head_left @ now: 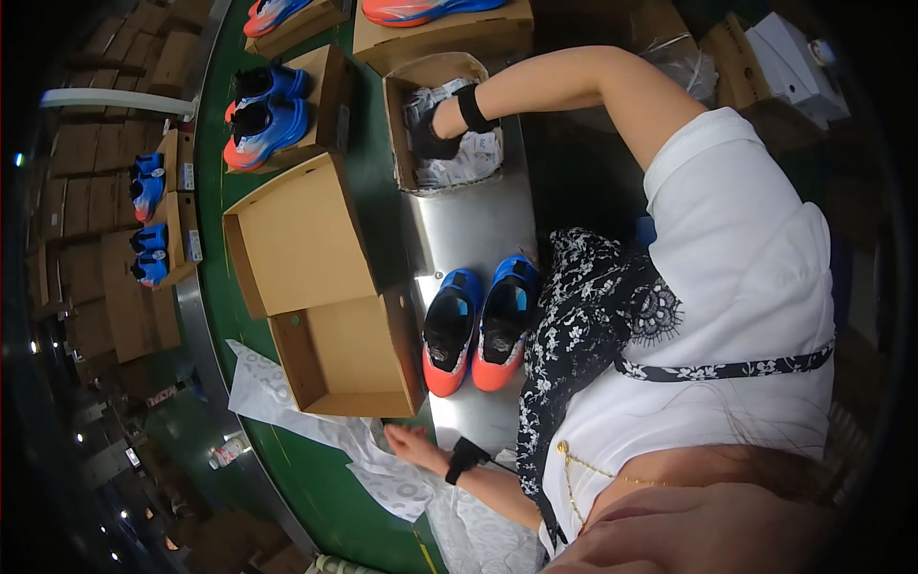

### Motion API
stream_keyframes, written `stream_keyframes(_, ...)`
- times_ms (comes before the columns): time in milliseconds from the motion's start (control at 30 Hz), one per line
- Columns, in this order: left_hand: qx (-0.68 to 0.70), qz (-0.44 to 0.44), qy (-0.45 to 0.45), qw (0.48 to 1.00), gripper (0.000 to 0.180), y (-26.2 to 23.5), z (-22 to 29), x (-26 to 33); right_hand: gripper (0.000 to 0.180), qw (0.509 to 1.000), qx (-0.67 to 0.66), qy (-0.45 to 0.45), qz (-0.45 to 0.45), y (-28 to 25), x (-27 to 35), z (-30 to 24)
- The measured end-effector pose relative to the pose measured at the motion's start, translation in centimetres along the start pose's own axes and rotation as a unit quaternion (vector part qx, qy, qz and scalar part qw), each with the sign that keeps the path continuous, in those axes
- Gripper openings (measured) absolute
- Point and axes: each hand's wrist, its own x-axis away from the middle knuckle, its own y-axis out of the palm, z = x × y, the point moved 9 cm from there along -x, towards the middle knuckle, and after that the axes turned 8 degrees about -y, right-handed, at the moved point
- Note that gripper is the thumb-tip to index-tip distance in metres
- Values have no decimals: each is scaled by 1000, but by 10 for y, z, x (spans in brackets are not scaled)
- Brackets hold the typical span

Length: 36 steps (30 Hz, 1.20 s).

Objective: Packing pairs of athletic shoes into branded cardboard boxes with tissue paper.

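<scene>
My right hand (438,137), dark-covered with a black band at the wrist, reaches into a worn open cardboard box (394,158) of small white printed sachets (470,165). Its fingers are hidden, so their grip cannot be told. Down by white tissue paper (378,478), my left hand (413,447) has its fingers curled in, and nothing shows in them. A black strap circles that wrist. A pair of blue and coral running shoes (473,330) stands on the metal surface in front of me. Beside the shoes lies an open brown shoebox (349,359), its lid (296,234) folded back.
More blue and coral shoes (268,124) rest on shoeboxes along the green conveyor (373,206). Farther shoeboxes with shoes (153,251) stand beyond its metal rail. Stacked cartons (115,297) fill the far side. A white box (794,72) sits at the upper right.
</scene>
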Motion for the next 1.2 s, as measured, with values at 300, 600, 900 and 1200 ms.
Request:
stream_keyframes(300,-453,217,78,861,85,-115,8,-3,37,799,-495,-215,266,-211,48,-116)
stream_keyframes(600,-247,128,-63,958,52,-145,-63,-11,37,930,79,-347,91,-111,-58,-308)
stream_keyframes(900,533,-50,-101,838,45,-86,80,78,57,829,-321,-437,140,-162,22,-349)
stream_keyframes(1200,660,-357,-192,633,65,101,158,149,32,815,-420,-186,352,-186,25,-246)
